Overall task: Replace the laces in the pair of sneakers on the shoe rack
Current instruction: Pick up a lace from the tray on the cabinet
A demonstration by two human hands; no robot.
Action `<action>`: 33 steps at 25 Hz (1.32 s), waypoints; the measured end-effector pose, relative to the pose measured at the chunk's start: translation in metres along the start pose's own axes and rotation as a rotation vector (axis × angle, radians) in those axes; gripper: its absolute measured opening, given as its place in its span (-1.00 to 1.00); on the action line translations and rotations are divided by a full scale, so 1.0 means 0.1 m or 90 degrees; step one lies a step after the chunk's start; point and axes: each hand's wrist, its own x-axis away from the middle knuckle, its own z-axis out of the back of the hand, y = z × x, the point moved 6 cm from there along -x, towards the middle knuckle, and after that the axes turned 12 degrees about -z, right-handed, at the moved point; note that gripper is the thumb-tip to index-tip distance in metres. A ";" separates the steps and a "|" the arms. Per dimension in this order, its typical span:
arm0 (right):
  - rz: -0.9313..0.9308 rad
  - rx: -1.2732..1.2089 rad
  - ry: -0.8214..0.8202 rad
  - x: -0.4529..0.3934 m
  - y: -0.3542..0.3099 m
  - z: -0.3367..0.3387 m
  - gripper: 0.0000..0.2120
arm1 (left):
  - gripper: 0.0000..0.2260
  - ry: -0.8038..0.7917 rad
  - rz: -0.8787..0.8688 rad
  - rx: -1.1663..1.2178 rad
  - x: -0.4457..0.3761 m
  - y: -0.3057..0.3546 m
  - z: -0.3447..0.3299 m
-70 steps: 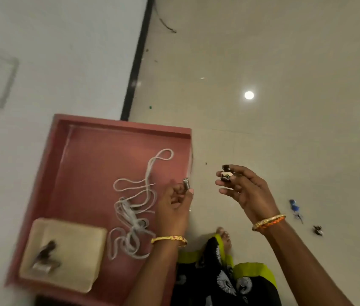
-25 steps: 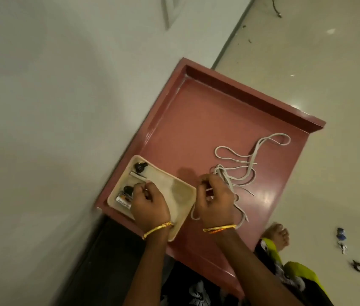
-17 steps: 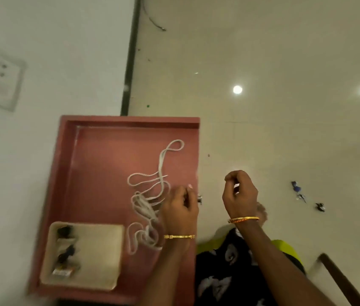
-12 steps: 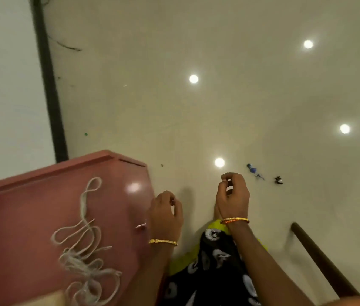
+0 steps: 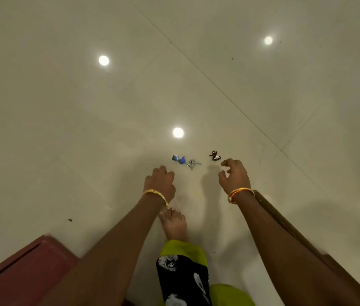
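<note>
Right now neither sneakers nor laces are in view. Both hands reach toward small objects (image 5: 186, 161) on the floor (image 5: 64, 107): left hand (image 5: 161, 182) curled, contents unclear; right hand (image 5: 234, 176) loosely spread, holding nothing. Laces should be light and limp; best pinched at the stiff tips.

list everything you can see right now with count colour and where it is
floor: one, glossy cream tiles, whole background
light reflections: three, white, on the floor
small blue object: one, blue with a metal bit, floor ahead of hands
small dark object: one, dark brown, floor by right fingertips
red tray: one, lower left corner
wooden bar: one, brown, lower right
bangles: gold, one wrist each
foot: one, bare, centre
left hand: curled, contents hidden
right hand: loosely open, empty
</note>
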 end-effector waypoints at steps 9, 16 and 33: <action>0.015 0.134 -0.110 -0.74 0.30 -1.00 -0.54 | -0.63 -0.099 -0.123 -0.097 -1.34 -0.03 -0.74; -0.028 -0.056 -0.134 -0.56 0.11 -0.90 -0.71 | -0.64 -0.008 -0.078 0.043 -0.96 -0.14 -0.77; 0.075 -0.243 -0.454 2.61 -2.26 0.13 -0.81 | -0.75 0.671 0.095 0.898 3.03 -0.41 0.69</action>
